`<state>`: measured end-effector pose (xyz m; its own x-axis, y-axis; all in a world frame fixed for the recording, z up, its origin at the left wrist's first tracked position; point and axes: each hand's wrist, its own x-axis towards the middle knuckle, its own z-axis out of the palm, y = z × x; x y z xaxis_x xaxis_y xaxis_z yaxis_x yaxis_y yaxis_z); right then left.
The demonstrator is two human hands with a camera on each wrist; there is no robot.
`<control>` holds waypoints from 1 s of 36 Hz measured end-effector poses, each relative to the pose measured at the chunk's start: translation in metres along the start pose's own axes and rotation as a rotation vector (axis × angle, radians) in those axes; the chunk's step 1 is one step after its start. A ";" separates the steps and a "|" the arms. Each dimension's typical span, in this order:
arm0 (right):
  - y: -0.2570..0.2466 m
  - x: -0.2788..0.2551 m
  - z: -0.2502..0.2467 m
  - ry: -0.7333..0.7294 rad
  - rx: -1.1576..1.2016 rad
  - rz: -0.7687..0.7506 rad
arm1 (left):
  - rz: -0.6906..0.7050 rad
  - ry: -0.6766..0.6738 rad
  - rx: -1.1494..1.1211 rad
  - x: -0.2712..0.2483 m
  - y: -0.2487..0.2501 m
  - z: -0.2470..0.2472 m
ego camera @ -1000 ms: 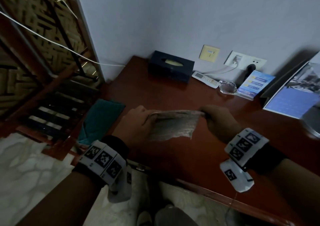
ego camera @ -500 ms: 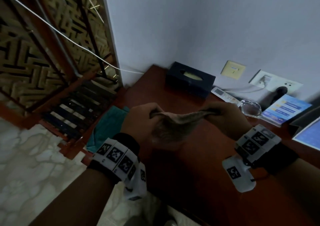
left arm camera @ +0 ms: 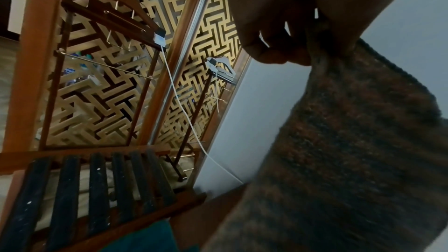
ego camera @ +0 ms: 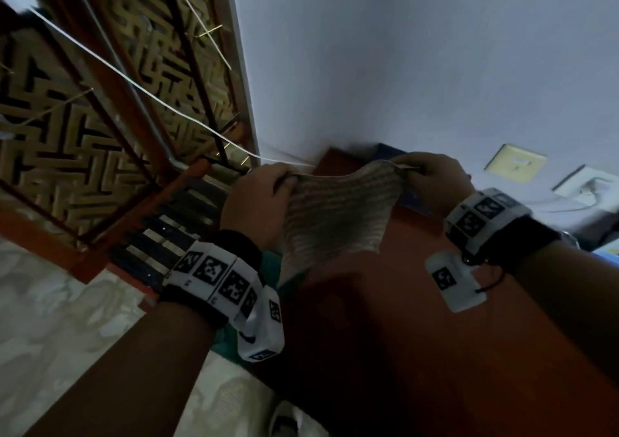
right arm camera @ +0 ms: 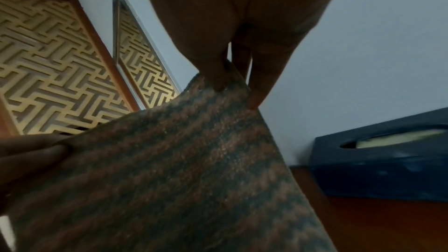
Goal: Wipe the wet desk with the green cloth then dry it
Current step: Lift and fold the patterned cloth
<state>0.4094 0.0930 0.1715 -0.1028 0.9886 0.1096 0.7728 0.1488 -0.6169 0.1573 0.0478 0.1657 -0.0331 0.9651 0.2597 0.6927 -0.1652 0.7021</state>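
Note:
Both hands hold a brown-grey striped knitted cloth point(ego camera: 335, 215) stretched in the air above the red-brown desk point(ego camera: 435, 353). My left hand point(ego camera: 258, 198) grips its left top corner and my right hand point(ego camera: 432, 178) pinches the right top corner. In the right wrist view, fingertips point(right arm camera: 218, 81) pinch the cloth's edge point(right arm camera: 181, 170). The left wrist view shows curled fingers point(left arm camera: 274, 49) on the hanging cloth point(left arm camera: 351, 150). The green cloth point(ego camera: 270, 263) lies on the desk's left end, mostly hidden behind my left wrist; its corner point(left arm camera: 145, 237) shows below.
A dark tissue box point(right arm camera: 387, 152) stands on the desk by the wall. A wall switch point(ego camera: 516, 168) and a socket point(ego camera: 589, 185) sit at the right. Left of the desk are a slatted wooden rack point(left arm camera: 97, 189), a lattice screen point(ego camera: 67, 118) and a white cable point(ego camera: 150, 98).
Both hands have lifted the striped cloth higher and spread it between them. The head view has tilted up toward the wall, hiding most of the green cloth.

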 end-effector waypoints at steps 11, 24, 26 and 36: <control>-0.013 0.126 0.056 0.149 0.004 0.118 | 0.016 -0.036 0.002 0.063 -0.044 -0.004; 0.062 0.122 0.118 -0.016 -0.089 0.268 | -0.055 -0.564 0.084 0.040 -0.108 0.083; 0.066 0.123 0.122 -0.021 -0.112 0.291 | -0.068 -0.606 0.066 0.040 -0.111 0.088; 0.063 0.142 0.158 -0.093 -0.078 0.348 | -0.228 -0.591 0.018 0.061 -0.145 0.094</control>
<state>0.3448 0.2464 0.0251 0.1208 0.9781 -0.1698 0.8164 -0.1952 -0.5435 0.1231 0.1493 0.0171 0.2189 0.9255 -0.3091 0.7272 0.0565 0.6841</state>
